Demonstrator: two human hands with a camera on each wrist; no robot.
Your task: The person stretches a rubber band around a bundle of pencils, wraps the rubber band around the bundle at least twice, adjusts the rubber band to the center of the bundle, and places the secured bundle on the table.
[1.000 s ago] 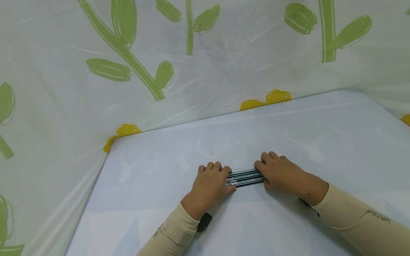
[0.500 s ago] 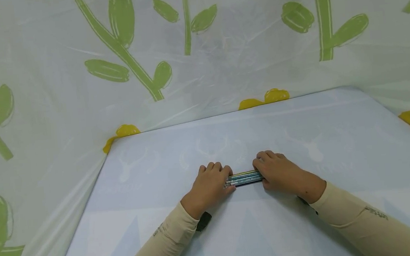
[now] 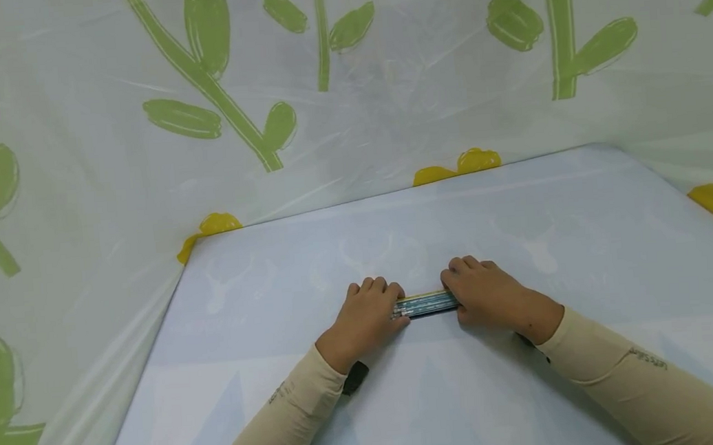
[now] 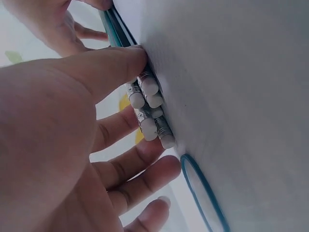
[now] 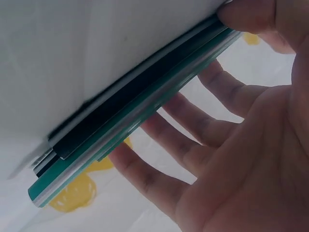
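Note:
A bundle of several dark green pencils [image 3: 427, 304] lies sideways low over the table, between the two hands in the head view. My left hand [image 3: 366, 318] pinches the left end between thumb and fingers. There the left wrist view shows silver ferrules and white erasers [image 4: 149, 126], grouped unevenly. My right hand [image 3: 488, 292] holds the other end, its thumb on the near side and its fingers along the far side. In the right wrist view the pencil barrels [image 5: 130, 116] look green and black, with flat ends standing out by different lengths.
The pale blue and white tablecloth [image 3: 309, 260] is printed with faint deer heads. Behind and left of the table hangs a whitish sheet [image 3: 110, 164] with green leaves and yellow flowers. A curved teal line [image 4: 203, 188] shows in the left wrist view.
The pencils' upper side has gone from dark to paler teal, with a yellow strip along the far edge. Both hands keep their grip and hardly move. The head view has shifted slightly.

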